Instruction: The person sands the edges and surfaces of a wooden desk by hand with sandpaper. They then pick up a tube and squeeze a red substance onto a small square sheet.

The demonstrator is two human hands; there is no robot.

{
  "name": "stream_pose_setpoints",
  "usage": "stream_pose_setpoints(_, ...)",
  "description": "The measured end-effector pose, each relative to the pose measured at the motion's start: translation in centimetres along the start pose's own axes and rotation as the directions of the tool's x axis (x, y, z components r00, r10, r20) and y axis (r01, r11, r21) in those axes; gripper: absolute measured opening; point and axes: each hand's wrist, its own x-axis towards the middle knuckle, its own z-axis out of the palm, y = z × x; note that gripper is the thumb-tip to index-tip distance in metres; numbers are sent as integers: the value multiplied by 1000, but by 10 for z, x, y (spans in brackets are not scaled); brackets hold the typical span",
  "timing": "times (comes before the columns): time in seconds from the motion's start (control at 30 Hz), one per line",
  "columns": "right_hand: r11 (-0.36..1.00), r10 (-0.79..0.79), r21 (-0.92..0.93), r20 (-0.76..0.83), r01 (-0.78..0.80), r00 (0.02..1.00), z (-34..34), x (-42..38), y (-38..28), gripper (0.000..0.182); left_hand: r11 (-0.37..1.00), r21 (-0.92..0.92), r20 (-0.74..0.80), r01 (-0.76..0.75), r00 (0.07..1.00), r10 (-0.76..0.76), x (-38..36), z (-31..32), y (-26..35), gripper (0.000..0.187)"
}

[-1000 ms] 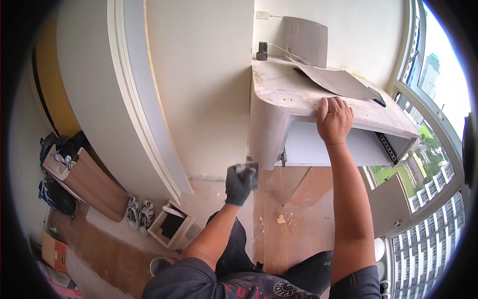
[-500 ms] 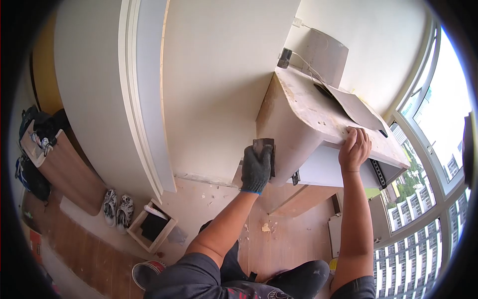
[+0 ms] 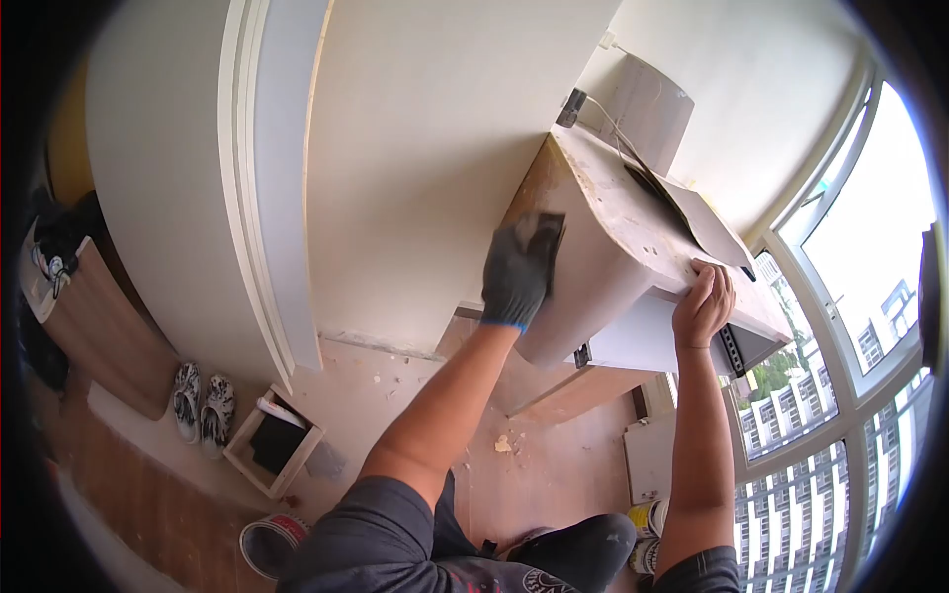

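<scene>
My left hand [image 3: 514,277], in a dark grey work glove with a blue cuff, is closed around a dark sanding block [image 3: 552,229]. The block lies against the curved side panel [image 3: 588,282] of a desk unit; motion blurs the glove a little. My bare right hand [image 3: 705,308] grips the front edge of the worn desktop [image 3: 618,212], thumb on top and fingers curled at the edge. Behind that hand, a bent grey sheet [image 3: 707,217] rests on the desktop. Below the top is an open drawer space with a black slide rail [image 3: 732,348].
Paint cans [image 3: 647,519] stand by my right knee, and a bucket [image 3: 274,544] by my left side. A wooden drawer box [image 3: 272,443] and patterned shoes [image 3: 203,405] lie left. Debris [image 3: 504,445] dots the floor. Windows [image 3: 870,267] are at right.
My left hand has moved up along the side panel with the sanding block. My right hand keeps its grip on the desktop edge. The view has shifted slightly.
</scene>
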Motion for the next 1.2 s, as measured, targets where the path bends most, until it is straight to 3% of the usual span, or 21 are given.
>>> stream_pose_setpoints(0.07,1000,0,2,9,0,1000,0,-1,0,35,996,81,-8,-41,999,42,47,14,38,68)
stream_pose_setpoints(0.17,1000,14,-15,22,-14,1000,-3,0,0,36,991,88,60,-98,994,92,68,19,36,70)
stream_pose_setpoints(0.23,999,21,-25,18,-21,1000,0,-1,1,36,990,141,115,-23,993,7,34,1,5,63)
stream_pose_setpoints(0.3,1000,16,-17,-7,-16,1000,2,1,2,35,977,72,109,201,972,-208,-12,-11,-56,61)
stream_pose_setpoints(0.4,1000,4,-4,-11,-4,1000,2,-1,2,35,995,28,51,96,994,-98,-26,-15,-63,58)
stream_pose_setpoints(0.47,1000,10,-12,-4,-10,1000,3,0,2,35,999,22,31,33,999,-34,0,-9,15,61)
stream_pose_setpoints(0.53,1000,20,-16,13,-19,1000,2,-2,5,35,998,46,89,-52,995,47,48,8,33,65)
stream_pose_setpoints(0.67,1000,16,-1,21,-16,1000,2,0,5,36,994,99,67,45,996,-52,33,4,3,70)
stream_pose_setpoints(0.73,1000,12,6,1,-12,1000,3,-2,5,36,961,138,75,239,965,-251,0,-9,-59,71)
stream_pose_setpoints(0.83,999,30,-12,17,-30,999,2,-2,4,36,952,180,70,247,962,-263,-10,-21,-82,71)
stream_pose_setpoints(0.97,1000,21,-10,19,-20,1000,2,-2,5,38,987,151,80,52,995,-64,29,2,6,62)
stream_pose_setpoints(1.07,999,30,-22,31,-29,999,1,-2,3,40,986,112,97,124,986,-135,24,-3,5,60)
stream_pose_setpoints(1.1,999,33,-21,30,-32,999,3,-2,4,38,981,162,110,106,986,-125,14,-6,-25,63)
stream_pose_setpoints(1.17,999,37,-26,25,-36,999,2,0,6,37,907,213,120,362,912,-392,-14,-20,-78,74)
stream_pose_setpoints(1.2,999,41,-27,18,-40,999,2,0,5,37,908,194,99,371,914,-394,-27,-17,-126,79)
